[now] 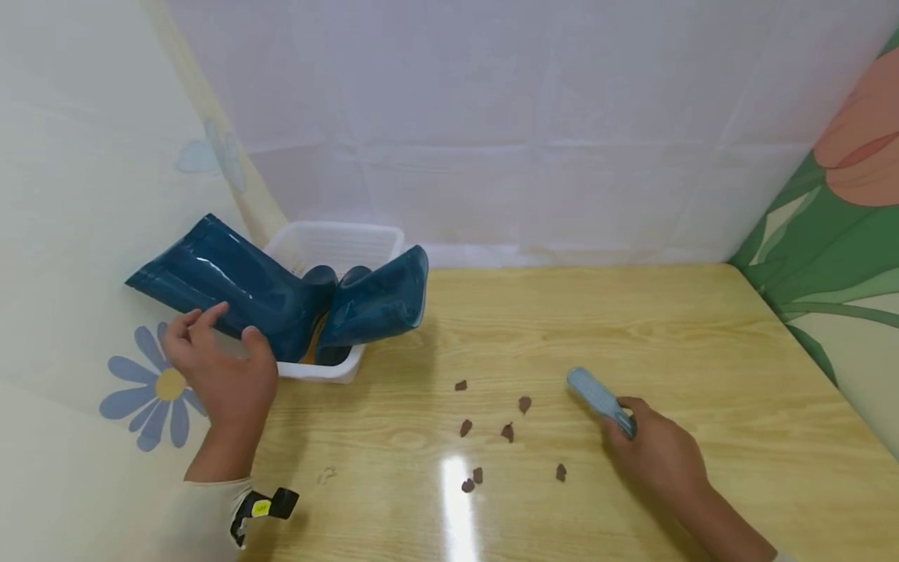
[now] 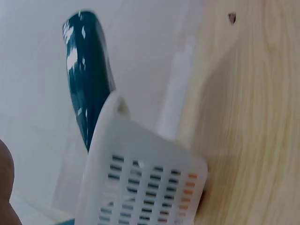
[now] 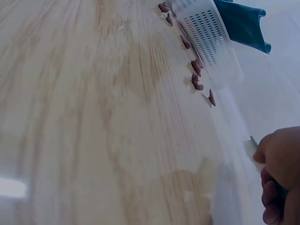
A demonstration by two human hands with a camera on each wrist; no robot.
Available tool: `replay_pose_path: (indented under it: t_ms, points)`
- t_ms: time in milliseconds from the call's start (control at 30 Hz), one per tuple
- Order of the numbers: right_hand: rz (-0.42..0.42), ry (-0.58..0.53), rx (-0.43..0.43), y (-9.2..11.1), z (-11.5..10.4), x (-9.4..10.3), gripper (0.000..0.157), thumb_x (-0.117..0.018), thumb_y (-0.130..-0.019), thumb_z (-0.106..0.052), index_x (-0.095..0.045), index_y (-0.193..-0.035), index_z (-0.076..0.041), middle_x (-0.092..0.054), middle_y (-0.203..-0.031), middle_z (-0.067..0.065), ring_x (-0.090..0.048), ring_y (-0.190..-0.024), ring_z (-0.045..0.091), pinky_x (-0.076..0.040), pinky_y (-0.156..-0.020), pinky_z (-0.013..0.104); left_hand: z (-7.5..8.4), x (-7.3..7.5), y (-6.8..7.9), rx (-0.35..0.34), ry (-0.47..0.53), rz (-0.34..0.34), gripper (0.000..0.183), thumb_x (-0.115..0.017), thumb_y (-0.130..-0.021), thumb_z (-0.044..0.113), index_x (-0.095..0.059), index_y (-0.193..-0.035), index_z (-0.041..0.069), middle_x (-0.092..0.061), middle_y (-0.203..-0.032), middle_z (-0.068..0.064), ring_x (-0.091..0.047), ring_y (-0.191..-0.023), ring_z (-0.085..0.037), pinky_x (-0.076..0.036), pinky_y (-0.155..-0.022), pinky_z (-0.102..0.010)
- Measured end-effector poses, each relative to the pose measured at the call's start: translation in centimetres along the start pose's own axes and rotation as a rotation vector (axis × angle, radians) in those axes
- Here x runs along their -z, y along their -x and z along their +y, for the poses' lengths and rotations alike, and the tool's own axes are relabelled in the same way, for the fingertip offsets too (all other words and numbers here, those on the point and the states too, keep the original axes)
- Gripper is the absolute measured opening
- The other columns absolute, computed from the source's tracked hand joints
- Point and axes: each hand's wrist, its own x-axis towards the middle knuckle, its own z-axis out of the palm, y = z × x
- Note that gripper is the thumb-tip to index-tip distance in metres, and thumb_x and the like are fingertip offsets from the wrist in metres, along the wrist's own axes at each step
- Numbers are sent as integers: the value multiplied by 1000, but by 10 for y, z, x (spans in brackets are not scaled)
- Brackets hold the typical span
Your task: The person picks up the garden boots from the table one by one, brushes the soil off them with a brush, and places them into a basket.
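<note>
My right hand [image 1: 663, 453] grips the handle of a grey-blue brush [image 1: 593, 392] above the wooden table; its bristles are not visible. In the right wrist view only a sliver of the brush shows past the curled fingers. A pair of dark teal rubber boots lies in a white perforated basket [image 2: 140, 173] at the table's left. One boot [image 1: 232, 277] has its shaft pointing left over the rim, while the other boot [image 1: 379, 300] points right. Beside the left boot is my left hand [image 1: 228, 375], fingers loosely bent and holding nothing. Whether it touches the boot I cannot tell.
Several small brown flakes [image 1: 508, 432] lie scattered on the wooden table [image 1: 562, 320] between the basket and my right hand. A white sheet [image 1: 492, 140] hangs behind the table. Flower-patterned cloth borders it at left and right.
</note>
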Motion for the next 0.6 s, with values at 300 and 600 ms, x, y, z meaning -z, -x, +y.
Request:
replay_pose_path:
  t_ms: [300,600]
  points:
    - [-15,-9,-89,5,16,9,50,-62,-101,-28,-55,-135,8,-58,-70,0,-45,-55,18,-33,-47,35,44,1,37,-233,142,-220,21,-64,-90,-7,-69,-111,-4,-59,-116,-22,-55,-100,-32,-40,-81,-26]
    - [-20,-36,-168,5,22,8,52,-54,-103,-23,-48,-138,15,-66,-87,17,-56,-68,26,-43,-53,41,60,-12,74,-535,334,-338,20,-54,-95,9,-72,-99,3,-65,-101,-13,-61,-85,-26,-47,-77,-28]
